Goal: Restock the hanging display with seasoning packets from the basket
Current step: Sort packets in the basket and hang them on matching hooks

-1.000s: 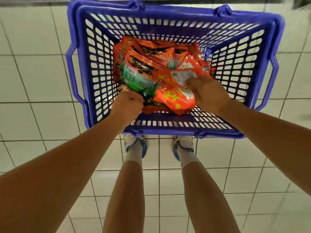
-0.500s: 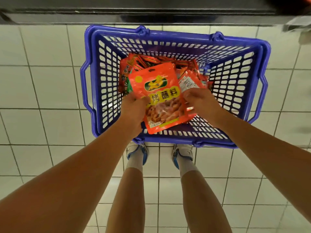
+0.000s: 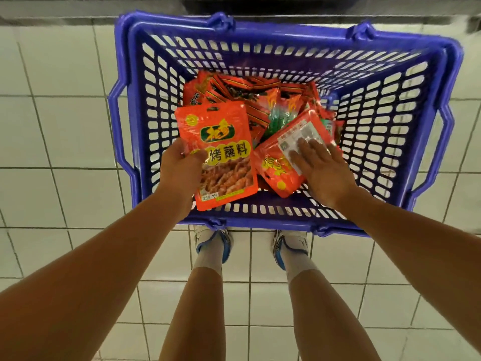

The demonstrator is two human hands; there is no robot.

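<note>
A blue plastic basket (image 3: 385, 121) stands on the tiled floor in front of my feet. Inside lies a heap of red and orange seasoning packets (image 3: 250, 100). My left hand (image 3: 179, 170) pinches the left edge of one red packet with yellow lettering (image 3: 221, 152), held face up above the basket's near left part. My right hand (image 3: 320, 168) lies with straight fingers on the white label of another red packet (image 3: 281, 162), which rests face down on the heap. The hanging display is out of view.
White floor tiles (image 3: 59, 131) surround the basket. A dark shelf base (image 3: 260, 3) runs along the top edge behind it. My two legs and blue-and-white shoes (image 3: 213, 243) stand just behind the basket's near rim.
My right hand let go of the lifted packet and moved right onto another packet in the heap. My left hand alone now holds the lifted packet. The view moved closer to the basket.
</note>
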